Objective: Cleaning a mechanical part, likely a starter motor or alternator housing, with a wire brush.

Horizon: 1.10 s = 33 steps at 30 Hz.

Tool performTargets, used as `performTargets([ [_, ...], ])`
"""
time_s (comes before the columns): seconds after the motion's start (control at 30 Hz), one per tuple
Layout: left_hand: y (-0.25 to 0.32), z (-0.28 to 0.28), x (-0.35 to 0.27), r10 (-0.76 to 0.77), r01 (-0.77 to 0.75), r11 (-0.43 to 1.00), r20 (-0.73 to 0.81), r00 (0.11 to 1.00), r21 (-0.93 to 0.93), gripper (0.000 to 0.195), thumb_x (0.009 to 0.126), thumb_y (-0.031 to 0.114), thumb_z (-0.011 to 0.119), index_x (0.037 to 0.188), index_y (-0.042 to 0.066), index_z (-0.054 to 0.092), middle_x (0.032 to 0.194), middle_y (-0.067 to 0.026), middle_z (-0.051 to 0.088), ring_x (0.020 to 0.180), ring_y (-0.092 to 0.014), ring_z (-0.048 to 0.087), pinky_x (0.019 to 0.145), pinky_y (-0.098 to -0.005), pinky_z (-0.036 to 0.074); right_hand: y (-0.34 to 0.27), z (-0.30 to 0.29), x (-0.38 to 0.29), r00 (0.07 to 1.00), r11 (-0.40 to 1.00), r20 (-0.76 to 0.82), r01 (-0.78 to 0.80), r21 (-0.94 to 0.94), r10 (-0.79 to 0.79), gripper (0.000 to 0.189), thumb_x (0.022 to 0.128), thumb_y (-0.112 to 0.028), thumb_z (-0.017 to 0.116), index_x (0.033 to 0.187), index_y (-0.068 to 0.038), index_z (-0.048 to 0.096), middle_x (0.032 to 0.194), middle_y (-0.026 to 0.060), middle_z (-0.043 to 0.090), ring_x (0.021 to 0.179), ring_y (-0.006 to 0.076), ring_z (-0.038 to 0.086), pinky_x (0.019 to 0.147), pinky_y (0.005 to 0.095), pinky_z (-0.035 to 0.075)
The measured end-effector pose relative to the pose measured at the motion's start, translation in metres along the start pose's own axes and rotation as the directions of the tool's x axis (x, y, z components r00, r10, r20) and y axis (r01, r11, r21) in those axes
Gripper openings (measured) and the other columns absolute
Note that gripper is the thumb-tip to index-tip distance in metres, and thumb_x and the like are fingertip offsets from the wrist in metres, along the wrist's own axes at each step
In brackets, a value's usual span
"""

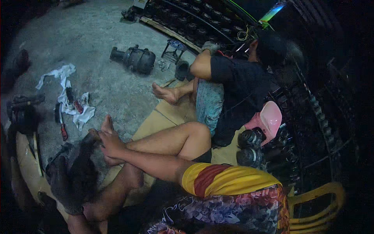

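Observation:
My right arm, in a yellow sleeve with a red band, reaches left across my bent leg (163,137). My right hand (112,146) lies on or just in front of my bare foot (107,124); the overlap hides its fingers. At lower left, what looks like my left hand (73,178) is covered by a dark glove or cloth. Dim light and blur hide whether it grips anything. Beyond the hands, a red-handled tool (63,131) lies on the floor beside a crumpled white rag (84,115). A small red item (78,107) rests on the rag.
Another person (233,76) sits on flattened cardboard (152,115), wearing a grey glove (210,46). A dark cylindrical machine part (140,60) lies near a small stool (176,44). A pink plastic stool (271,120) and round dark parts (249,156) stand near my yellow plastic chair (317,196).

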<state>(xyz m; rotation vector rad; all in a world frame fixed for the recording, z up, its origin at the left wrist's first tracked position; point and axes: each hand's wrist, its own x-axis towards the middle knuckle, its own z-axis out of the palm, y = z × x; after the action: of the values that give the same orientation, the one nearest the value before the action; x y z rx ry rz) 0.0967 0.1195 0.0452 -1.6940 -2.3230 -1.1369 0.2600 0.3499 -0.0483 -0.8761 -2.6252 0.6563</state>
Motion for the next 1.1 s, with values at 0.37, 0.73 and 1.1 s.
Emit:
performTargets([
  [0.37, 0.001, 0.055, -0.027, -0.176, 0.237, 0.909, 0.200, 0.964, -0.342, 0.062, 0.081, 0.031, 0.075, 0.130, 0.000, 0.054, 0.128, -0.0103, 0.059, 0.119, -0.023, 0.054, 0.107, -0.0377, 0.038, -0.013, 0.002, 0.016, 0.919, 0.834, 0.143, -0.393, 0.387, 0.366, 0.045, 0.075, -0.017, 0.069, 0.110, 0.007, 0.053, 0.148, 0.0379, 0.023, 0.139, 0.0555, 0.018, 0.110, 0.0535, 0.032],
  [0.73, 0.125, 0.165, -0.009, 0.237, 0.450, 0.412, 0.570, 0.787, -0.792, 0.067, 0.075, 0.034, 0.081, 0.127, 0.000, 0.056, 0.128, -0.0090, 0.059, 0.118, -0.022, 0.054, 0.107, -0.0388, 0.037, 0.007, 0.031, 0.014, 0.968, 0.949, -0.130, -0.173, 0.263, 0.213, 0.049, 0.074, -0.013, 0.069, 0.112, 0.011, 0.050, 0.149, 0.0450, -0.003, 0.138, 0.0612, 0.009, 0.114, 0.0574, 0.023],
  [1.1, 0.125, 0.185, 0.000, 0.436, 0.237, 0.601, 0.562, 0.703, -0.763, 0.073, 0.081, 0.021, 0.071, 0.142, 0.000, 0.037, 0.141, -0.0139, 0.045, 0.131, -0.023, 0.042, 0.112, -0.0369, 0.031, 0.001, 0.023, 0.017, 0.963, 0.976, -0.218, -0.116, 0.182, 0.155, 0.045, 0.076, -0.017, 0.068, 0.109, 0.011, 0.055, 0.147, 0.0465, -0.009, 0.137, 0.0640, 0.004, 0.116, 0.0596, 0.015],
])
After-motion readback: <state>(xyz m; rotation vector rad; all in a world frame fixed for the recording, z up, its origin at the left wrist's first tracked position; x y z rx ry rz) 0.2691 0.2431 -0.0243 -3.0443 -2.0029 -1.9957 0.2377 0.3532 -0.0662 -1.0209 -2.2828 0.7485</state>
